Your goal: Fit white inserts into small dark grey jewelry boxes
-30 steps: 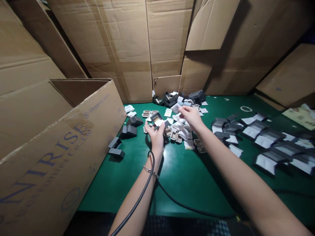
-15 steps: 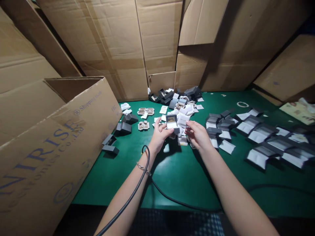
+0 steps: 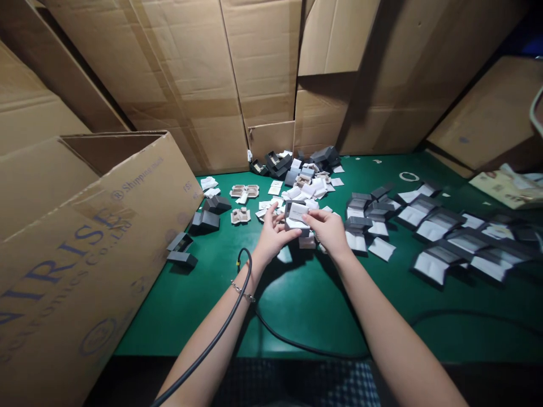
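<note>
Head view: the two hands meet in front of the person, over the middle of a green surface. The left hand is curled, thumb and fingers spread about a small dark box with its lid raised, holding it clear of the surface. The right hand is nearly closed, its fingertips pinching a folded white insert at the mouth of that box; whether the insert touches the inside cannot be told. Just beyond lies a loose heap of white papers, with more dark boxes tumbled at its back. Cardboard inserts lie left of the hands, and further left a few dark cases rest near a big printed carton. On the right, well apart from the hands, lidded boxes with white linings stand close together in slanted rows, with a white ring behind them. A black cable runs along the left forearm, crossing a chain bracelet.
</note>
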Tool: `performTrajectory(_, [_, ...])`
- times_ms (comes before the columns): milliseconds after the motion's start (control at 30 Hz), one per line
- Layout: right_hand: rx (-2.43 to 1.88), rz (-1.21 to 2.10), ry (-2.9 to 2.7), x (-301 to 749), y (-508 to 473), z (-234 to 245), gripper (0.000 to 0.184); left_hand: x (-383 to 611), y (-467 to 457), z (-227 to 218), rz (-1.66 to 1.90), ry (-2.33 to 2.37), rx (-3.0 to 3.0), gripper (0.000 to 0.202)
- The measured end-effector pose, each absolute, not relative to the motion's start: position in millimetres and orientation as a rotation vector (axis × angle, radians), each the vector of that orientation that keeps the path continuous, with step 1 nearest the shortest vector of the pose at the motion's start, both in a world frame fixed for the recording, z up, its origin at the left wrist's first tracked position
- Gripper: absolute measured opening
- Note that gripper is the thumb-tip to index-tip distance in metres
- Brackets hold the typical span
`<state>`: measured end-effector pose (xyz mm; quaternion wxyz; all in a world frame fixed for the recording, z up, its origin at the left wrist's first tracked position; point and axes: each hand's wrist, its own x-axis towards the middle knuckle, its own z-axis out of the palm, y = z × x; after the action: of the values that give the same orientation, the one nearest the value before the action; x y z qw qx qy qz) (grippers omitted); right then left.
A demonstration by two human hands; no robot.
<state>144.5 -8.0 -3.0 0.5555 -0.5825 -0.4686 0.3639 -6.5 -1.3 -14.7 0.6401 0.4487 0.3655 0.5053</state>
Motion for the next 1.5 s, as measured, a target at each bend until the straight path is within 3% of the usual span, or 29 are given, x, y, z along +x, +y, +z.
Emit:
performTrajectory(233, [-1.389,0.837,-1.123,143.6,-8.0,-7.1,0.026,-5.4,-2.7,-15.3,1.146,0.848,1.027,0.109])
performTrajectory(467, [-1.353,0.838,-1.071,138.6,-10.6,-4.9,0.03,-4.4,-5.7,-12.8,1.119,0.882,1.092,0.106])
performTrajectory(667, [-1.423,0.7,-1.037,140.0,-7.9,-6.1,0.038,-4.1,-6.6,-9.0,1.087,0.828,1.046,0.116])
performTrajectory(967, [-1.222,1.101,-0.969,141.9,-2.1,-11.5,0.033,-3.2,-9.9,-6.4,1.02,0.723,1.024,0.12])
performTrajectory(1267, [-1.384,0.8,-1.124,146.6,-4.2,-5.4,0.019,-0.5,-12.1,-12.0,0.977,0.692,1.064,0.117])
performTrajectory(1500, [-1.312,0.943,-1.004,142.0,-4.5,-6.1,0.024,-0.8,-10.3,-7.4,1.008,0.734,0.976,0.118])
